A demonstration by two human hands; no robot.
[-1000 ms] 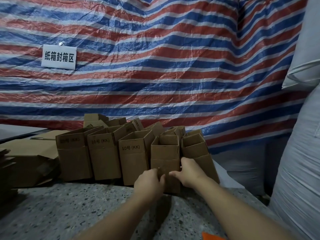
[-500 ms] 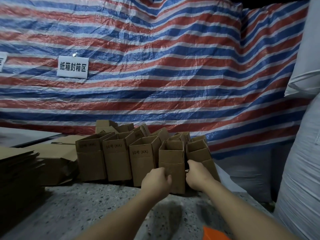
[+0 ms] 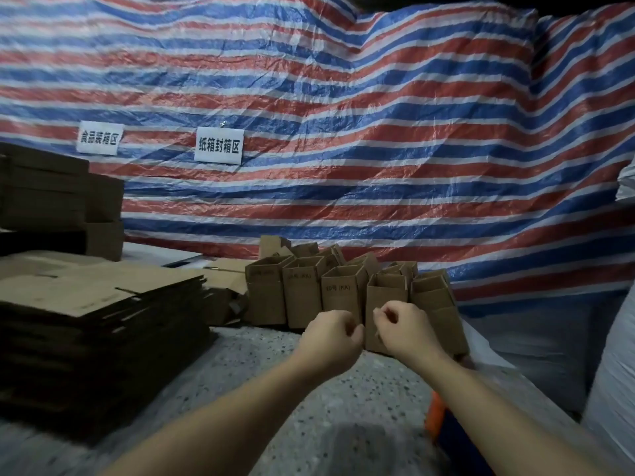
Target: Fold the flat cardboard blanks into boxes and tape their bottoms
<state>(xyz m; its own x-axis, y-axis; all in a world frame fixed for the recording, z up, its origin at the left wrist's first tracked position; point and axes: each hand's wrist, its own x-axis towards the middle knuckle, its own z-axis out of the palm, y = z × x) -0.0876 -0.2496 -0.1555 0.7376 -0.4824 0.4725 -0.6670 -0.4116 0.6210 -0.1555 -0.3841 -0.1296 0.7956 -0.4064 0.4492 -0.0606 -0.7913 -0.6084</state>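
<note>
Left hand (image 3: 331, 333), right hand (image 3: 405, 329): fingers curled, holding nothing, before finished box (image 3: 386, 304); next, lift one blank squarely from stack (image 3: 103, 297)

Both hands, the left (image 3: 331, 338) and right (image 3: 405, 329), come off the front box (image 3: 385, 304) with fingers curled, as the view swings left onto a stack of blanks (image 3: 96, 324).

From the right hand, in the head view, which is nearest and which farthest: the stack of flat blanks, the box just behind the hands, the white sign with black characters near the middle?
1. Box: directly behind the right hand.
2. Stack of flat blanks: on the table, far left.
3. White sign: up on the striped tarp, behind everything.
</note>
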